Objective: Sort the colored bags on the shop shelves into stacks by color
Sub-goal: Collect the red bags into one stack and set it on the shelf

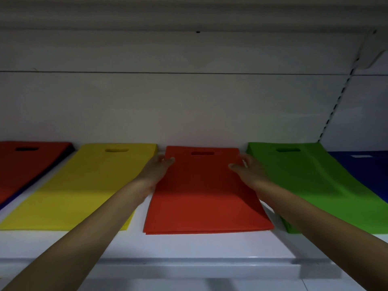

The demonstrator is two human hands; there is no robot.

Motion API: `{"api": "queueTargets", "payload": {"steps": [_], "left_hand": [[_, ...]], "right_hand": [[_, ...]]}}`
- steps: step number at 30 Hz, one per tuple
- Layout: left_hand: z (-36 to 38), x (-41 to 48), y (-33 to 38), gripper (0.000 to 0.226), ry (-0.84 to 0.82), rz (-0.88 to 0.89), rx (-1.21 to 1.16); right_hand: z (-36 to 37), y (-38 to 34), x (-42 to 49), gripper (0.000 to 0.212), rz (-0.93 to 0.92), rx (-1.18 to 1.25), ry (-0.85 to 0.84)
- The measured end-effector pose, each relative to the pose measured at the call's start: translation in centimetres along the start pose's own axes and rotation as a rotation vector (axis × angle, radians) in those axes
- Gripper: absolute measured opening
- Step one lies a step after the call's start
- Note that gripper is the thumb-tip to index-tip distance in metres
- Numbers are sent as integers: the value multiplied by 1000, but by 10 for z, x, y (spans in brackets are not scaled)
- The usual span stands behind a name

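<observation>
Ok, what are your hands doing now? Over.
Left hand, right hand grip red bags at far corners. Yellow bags left, green bags right. Nothing blocking.

Behind: I see a plain white back panel (189, 106), one horizontal seam across it.
Right: a slotted metal upright (336, 106).

Arms outstretched — left hand (158, 168), right hand (248, 169) (thumbs on top), pinching red bag (201, 198)
</observation>
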State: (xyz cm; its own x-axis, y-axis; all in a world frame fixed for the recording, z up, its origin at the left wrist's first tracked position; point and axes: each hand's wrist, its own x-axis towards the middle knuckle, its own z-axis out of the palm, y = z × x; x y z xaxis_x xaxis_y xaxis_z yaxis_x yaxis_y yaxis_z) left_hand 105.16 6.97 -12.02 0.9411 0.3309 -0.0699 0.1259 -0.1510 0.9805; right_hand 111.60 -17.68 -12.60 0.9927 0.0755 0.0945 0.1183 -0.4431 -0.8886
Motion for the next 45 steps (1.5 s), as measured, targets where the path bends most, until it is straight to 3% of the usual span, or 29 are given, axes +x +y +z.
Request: {"api": "queueTargets", "payload": {"steps": [1, 4, 8, 13, 16, 23, 27, 34, 37, 40, 45], "left_hand": [[-1, -1, 7, 29, 45, 54, 175], [-17, -4, 24, 46, 128, 224, 647], [-51, -22, 37, 48, 233, 296, 1146], [-103, -68, 32, 46, 384, 343, 1386], [-143, -105, 21, 47, 455, 207, 1515], [-231, -193, -9, 38, 579, -52, 1617], [-281, -237, -29, 41, 636, -100, 1612], [-394, -305, -59, 48, 643, -175, 1665], [-446, -322, -77, 51, 672, -154, 1653], [-484, -315, -88, 51, 693, -102, 1601], [-502, -276, -98, 49, 607, 32, 1524]], "right_hand": [[-2, -7, 0, 49, -81, -82, -16], [-4, -31, 3, 50, -359, -399, -84], [7, -63, 7, 54, -566, -623, -132], [47, -99, 9, 55, -749, -772, -218], [80, -115, -1, 52, -798, -736, -285], [158, -153, -54, 50, -918, -675, -441], [207, -182, -98, 48, -1034, -600, -479], [318, -235, -195, 52, -1062, -445, -586], [372, -257, -240, 46, -1134, -472, -567], [412, -275, -276, 55, -1194, -506, -496], [430, -279, -289, 54, -1154, -593, -397]]}}
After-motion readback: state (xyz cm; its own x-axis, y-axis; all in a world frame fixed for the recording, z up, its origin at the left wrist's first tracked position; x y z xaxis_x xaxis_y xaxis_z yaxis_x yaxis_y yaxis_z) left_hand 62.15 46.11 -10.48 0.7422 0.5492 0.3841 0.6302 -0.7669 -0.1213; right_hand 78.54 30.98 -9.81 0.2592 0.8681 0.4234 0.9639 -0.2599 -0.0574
